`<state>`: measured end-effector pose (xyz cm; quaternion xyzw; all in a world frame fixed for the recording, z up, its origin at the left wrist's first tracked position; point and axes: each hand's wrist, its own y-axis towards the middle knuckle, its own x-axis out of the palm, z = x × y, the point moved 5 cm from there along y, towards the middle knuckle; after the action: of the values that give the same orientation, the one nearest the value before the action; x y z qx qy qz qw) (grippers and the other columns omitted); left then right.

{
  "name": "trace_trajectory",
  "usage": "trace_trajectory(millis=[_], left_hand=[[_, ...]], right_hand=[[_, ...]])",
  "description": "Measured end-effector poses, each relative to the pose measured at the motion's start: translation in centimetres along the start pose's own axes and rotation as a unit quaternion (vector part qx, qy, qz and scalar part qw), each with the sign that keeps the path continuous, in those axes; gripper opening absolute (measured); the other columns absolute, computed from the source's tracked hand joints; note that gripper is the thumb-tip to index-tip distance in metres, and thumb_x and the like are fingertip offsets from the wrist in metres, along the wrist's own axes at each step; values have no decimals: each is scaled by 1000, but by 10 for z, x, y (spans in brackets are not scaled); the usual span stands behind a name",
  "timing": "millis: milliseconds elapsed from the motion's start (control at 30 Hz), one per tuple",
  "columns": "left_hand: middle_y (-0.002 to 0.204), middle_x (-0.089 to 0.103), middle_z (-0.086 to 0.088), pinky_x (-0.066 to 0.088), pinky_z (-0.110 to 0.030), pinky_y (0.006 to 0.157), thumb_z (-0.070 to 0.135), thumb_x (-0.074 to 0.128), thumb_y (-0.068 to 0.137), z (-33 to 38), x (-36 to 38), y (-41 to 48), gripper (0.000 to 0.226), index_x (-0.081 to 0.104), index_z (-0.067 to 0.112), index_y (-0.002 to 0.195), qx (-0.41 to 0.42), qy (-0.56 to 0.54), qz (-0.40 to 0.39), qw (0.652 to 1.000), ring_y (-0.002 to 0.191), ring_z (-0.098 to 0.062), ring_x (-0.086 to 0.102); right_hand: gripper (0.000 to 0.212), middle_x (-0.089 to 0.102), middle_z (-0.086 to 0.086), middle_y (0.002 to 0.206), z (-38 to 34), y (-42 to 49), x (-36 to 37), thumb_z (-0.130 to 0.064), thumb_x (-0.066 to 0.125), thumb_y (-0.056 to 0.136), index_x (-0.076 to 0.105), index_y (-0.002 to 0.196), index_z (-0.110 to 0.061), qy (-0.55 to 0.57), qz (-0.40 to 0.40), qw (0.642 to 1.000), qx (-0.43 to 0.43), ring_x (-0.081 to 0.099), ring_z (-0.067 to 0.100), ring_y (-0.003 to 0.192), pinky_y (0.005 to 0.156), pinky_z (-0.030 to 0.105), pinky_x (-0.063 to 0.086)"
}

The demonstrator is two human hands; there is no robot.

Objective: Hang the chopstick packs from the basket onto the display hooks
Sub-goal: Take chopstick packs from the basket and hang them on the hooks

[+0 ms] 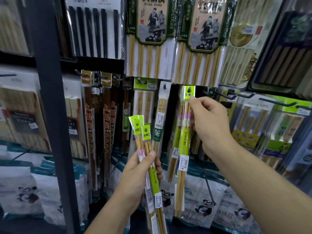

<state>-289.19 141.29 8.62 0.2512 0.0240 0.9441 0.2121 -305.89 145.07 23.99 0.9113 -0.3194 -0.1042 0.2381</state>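
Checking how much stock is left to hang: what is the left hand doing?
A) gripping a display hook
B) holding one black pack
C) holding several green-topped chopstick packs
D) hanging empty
C: the left hand grips a bunch of green-topped packs, fanned out at the top.

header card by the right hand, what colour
Lime green header card with dark print; head view.

My only view rides on the head, wide-angle, facing forward and slightly down, close up to the display hooks (276, 101).
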Motion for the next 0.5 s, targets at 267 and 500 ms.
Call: trace_trajectory(millis=[267,500], left_hand=[[76,68,-5,60,-34,65,43,70,82,4,0,-2,24,73,23,96,8,44,-9,999,67,-22,68],[78,71,-13,59,-31,62,41,73,77,7,4,-4,26,72,21,94,12,44,-17,999,67,-28,70]], right_hand=[[37,67,-9,62,12,-2,-2,-39,61,100,70,70,-19,-48,3,999,2,54,2,55,64,20,47],[18,58,-9,69,23,-14,-6,-30,68,95,61,84,-18,-101,29,994,0,51,1,58,57,20,45]])
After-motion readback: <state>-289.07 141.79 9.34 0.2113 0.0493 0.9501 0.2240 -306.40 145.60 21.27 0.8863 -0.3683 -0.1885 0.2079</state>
